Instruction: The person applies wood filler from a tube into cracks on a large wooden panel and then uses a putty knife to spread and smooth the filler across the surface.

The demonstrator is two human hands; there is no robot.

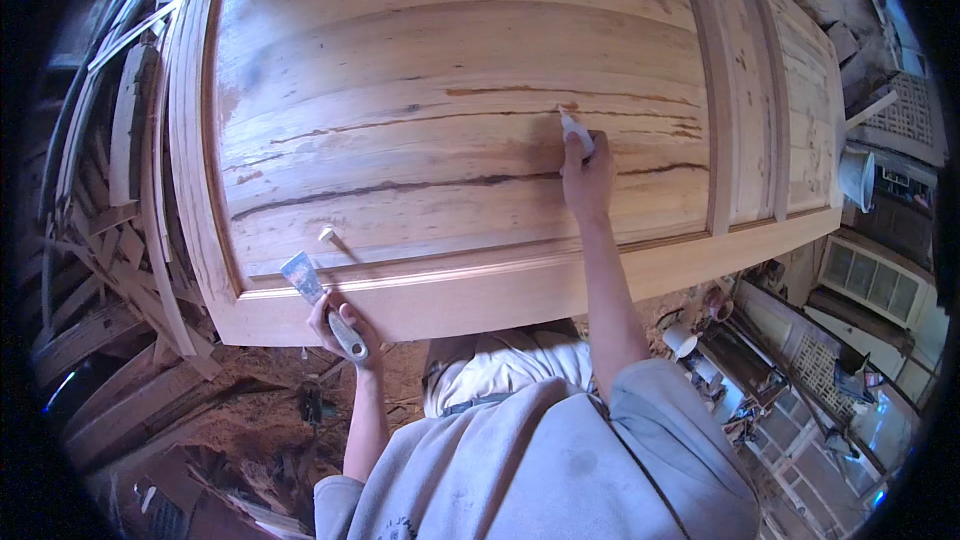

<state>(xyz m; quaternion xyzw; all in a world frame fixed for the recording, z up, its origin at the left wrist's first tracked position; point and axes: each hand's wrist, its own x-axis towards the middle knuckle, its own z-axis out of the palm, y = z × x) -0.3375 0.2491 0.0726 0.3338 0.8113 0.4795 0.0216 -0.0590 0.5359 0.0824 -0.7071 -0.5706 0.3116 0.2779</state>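
Note:
A large wooden door point(460, 50) lies before me, its broad panel crossed by long cracks, some with brown filling. My right hand point(587, 175) is closed around a small white squeeze bottle point(576, 136). The bottle's tip points at a thin filled crack in the upper middle of the panel; whether it touches the wood I cannot tell. Over the near left edge of the door, my left hand point(345, 325) grips a putty knife point(303, 277), its smeared blade pointing away from me. Just beyond the blade is a small pale peg-like piece point(327, 234). Below it, a dark open crack point(400, 187) runs across the panel.
Stacked boards and offcuts point(130, 160) crowd the left side. Sawdust point(400, 380) covers the floor under the near edge. To the right are a white bucket point(857, 178), a white cup point(680, 342), framed window sashes point(875, 275) and assorted clutter.

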